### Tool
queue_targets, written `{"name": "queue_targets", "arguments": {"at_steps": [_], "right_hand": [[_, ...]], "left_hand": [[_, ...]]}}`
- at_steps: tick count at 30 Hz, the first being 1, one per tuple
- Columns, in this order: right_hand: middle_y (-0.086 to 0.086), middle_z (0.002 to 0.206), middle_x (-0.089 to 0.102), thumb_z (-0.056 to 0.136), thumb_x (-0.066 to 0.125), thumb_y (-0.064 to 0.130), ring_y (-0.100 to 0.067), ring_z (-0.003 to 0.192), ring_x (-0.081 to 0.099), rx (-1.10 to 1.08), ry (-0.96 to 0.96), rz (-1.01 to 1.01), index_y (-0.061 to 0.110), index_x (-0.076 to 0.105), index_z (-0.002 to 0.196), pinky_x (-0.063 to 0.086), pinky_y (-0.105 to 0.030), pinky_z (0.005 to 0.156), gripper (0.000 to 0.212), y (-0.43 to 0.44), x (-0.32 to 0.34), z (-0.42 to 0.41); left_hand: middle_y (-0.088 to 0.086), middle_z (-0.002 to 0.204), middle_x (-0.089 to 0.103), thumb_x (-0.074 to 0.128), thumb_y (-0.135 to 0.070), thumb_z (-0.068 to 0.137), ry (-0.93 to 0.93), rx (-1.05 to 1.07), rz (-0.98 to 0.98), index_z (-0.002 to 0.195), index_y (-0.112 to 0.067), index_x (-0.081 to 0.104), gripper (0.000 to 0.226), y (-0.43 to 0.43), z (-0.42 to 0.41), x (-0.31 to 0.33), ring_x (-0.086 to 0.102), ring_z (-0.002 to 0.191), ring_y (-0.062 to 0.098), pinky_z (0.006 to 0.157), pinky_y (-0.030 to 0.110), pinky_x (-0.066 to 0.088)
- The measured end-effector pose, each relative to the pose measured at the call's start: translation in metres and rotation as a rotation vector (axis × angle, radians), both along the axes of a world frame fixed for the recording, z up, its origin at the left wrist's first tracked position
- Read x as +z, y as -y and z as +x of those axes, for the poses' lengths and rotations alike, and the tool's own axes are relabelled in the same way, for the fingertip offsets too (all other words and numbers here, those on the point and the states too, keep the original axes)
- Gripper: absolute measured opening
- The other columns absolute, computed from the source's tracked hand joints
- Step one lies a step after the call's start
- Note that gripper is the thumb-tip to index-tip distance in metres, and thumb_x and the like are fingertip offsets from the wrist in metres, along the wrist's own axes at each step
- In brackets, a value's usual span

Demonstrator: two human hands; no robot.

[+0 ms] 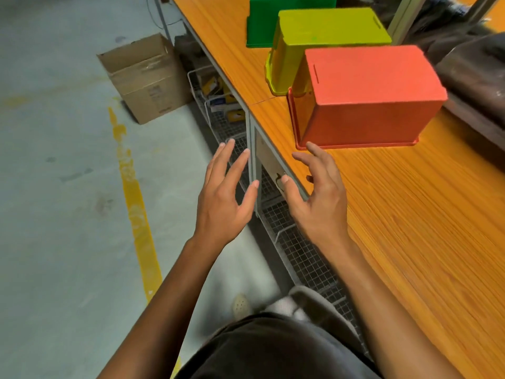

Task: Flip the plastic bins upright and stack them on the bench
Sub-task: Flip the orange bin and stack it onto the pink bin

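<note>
Three plastic bins sit upside down in a row on the orange wooden bench [410, 228]. The red bin [366, 97] is nearest, the yellow bin [322, 42] is behind it, and the green bin [276, 17] is farthest, cut off by the frame's top edge. My left hand [224, 198] hovers over the floor beside the bench edge, fingers straight and spread, holding nothing. My right hand [319, 195] is over the bench's front edge, fingers relaxed and spread, its fingertips just short of the red bin's near corner rim.
An open cardboard box [147, 77] stands on the grey floor to the left. A yellow painted line [134, 203] runs along the floor. Wire mesh baskets [295, 250] sit under the bench. Dark bags [475, 86] lie at the bench's right side.
</note>
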State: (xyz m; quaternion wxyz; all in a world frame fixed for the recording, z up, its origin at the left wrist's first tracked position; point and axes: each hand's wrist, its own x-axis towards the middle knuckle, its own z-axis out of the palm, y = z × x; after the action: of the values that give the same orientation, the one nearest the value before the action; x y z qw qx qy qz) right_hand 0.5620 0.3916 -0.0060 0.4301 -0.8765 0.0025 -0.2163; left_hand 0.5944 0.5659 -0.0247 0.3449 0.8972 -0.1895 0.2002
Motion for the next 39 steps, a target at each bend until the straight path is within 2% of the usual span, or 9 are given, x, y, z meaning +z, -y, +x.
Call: {"name": "queue_targets", "arguments": {"at_steps": [5, 9, 13, 20, 23, 25, 30, 33, 39], "right_hand": [[-0.012, 0.144, 0.05, 0.091, 0.061, 0.027, -0.026, 0.132, 0.049, -0.08, 0.029, -0.017, 0.01, 0.062, 0.127, 0.049, -0.048, 0.096, 0.039, 0.001, 0.0, 0.044], [-0.013, 0.143, 0.05, 0.091, 0.062, 0.027, -0.025, 0.131, 0.05, -0.185, 0.044, -0.017, 0.01, 0.063, 0.126, 0.046, -0.04, 0.101, 0.039, 0.016, -0.003, 0.083], [-0.015, 0.142, 0.051, 0.09, 0.063, 0.025, -0.028, 0.132, 0.049, -0.295, 0.061, -0.024, 0.008, 0.064, 0.124, 0.043, -0.039, 0.105, 0.038, 0.035, -0.003, 0.122], [-0.017, 0.141, 0.052, 0.087, 0.064, 0.017, -0.03, 0.131, 0.048, -0.535, 0.075, -0.041, 0.008, 0.066, 0.117, 0.032, -0.02, 0.104, 0.031, 0.071, -0.001, 0.178], [-0.019, 0.141, 0.051, 0.087, 0.064, 0.016, -0.033, 0.132, 0.048, -0.628, 0.062, -0.084, 0.008, 0.066, 0.115, 0.042, -0.039, 0.105, 0.029, 0.08, -0.003, 0.197], [-0.02, 0.144, 0.048, 0.086, 0.063, 0.017, -0.035, 0.136, 0.045, -0.688, 0.056, -0.108, 0.008, 0.066, 0.115, 0.043, -0.049, 0.106, 0.03, 0.084, -0.006, 0.207], [-0.018, 0.157, 0.035, 0.085, 0.063, 0.027, -0.036, 0.151, 0.022, -0.908, -0.093, -0.197, 0.014, 0.061, 0.126, 0.02, -0.065, 0.117, 0.044, 0.094, -0.014, 0.226], [-0.017, 0.163, 0.023, 0.082, 0.061, 0.039, -0.036, 0.153, 0.01, -1.006, -0.209, -0.224, 0.016, 0.05, 0.137, 0.01, -0.066, 0.117, 0.061, 0.097, -0.015, 0.235], [-0.022, 0.165, 0.006, 0.081, 0.063, 0.058, -0.039, 0.153, 0.002, -1.152, -0.304, -0.069, 0.014, 0.028, 0.152, 0.015, -0.058, 0.12, 0.091, 0.097, -0.019, 0.238]], "left_hand": [[0.015, 0.158, 0.036, 0.06, -0.024, 0.095, -0.018, -0.129, 0.006, 0.146, -0.01, 0.048, 0.054, 0.01, 0.067, -0.005, 0.028, 0.149, 0.03, 0.118, 0.032, 0.029], [0.016, 0.158, 0.036, 0.055, -0.03, 0.096, -0.019, -0.21, 0.006, 0.147, -0.012, 0.045, 0.055, 0.03, 0.122, -0.004, 0.028, 0.149, 0.031, 0.118, 0.034, 0.029], [0.017, 0.157, 0.036, 0.056, -0.029, 0.096, 0.0, -0.3, 0.008, 0.145, -0.008, 0.047, 0.054, 0.057, 0.182, 0.0, 0.028, 0.149, 0.033, 0.119, 0.041, 0.031], [0.019, 0.154, 0.041, 0.059, -0.025, 0.096, 0.058, -0.467, 0.052, 0.143, -0.005, 0.05, 0.052, 0.118, 0.262, 0.012, 0.031, 0.147, 0.035, 0.119, 0.036, 0.027], [0.019, 0.153, 0.043, 0.059, -0.025, 0.095, 0.068, -0.539, 0.056, 0.143, -0.004, 0.05, 0.053, 0.144, 0.29, 0.021, 0.031, 0.147, 0.035, 0.12, 0.024, 0.019], [0.019, 0.153, 0.043, 0.058, -0.027, 0.095, 0.075, -0.6, 0.074, 0.143, -0.004, 0.051, 0.054, 0.161, 0.308, 0.025, 0.031, 0.147, 0.036, 0.12, 0.026, 0.021], [0.021, 0.151, 0.044, 0.049, -0.037, 0.093, 0.041, -0.762, 0.187, 0.146, -0.005, 0.046, 0.061, 0.203, 0.354, 0.028, 0.031, 0.147, 0.038, 0.12, 0.044, 0.025], [0.022, 0.153, 0.041, 0.046, -0.041, 0.092, 0.026, -0.845, 0.307, 0.149, -0.008, 0.043, 0.066, 0.226, 0.379, 0.031, 0.027, 0.148, 0.041, 0.122, 0.048, 0.024], [0.017, 0.152, 0.043, 0.059, -0.035, 0.093, -0.08, -0.994, 0.453, 0.151, -0.012, 0.037, 0.067, 0.265, 0.413, 0.029, 0.04, 0.141, 0.032, 0.117, 0.042, 0.033]]}}
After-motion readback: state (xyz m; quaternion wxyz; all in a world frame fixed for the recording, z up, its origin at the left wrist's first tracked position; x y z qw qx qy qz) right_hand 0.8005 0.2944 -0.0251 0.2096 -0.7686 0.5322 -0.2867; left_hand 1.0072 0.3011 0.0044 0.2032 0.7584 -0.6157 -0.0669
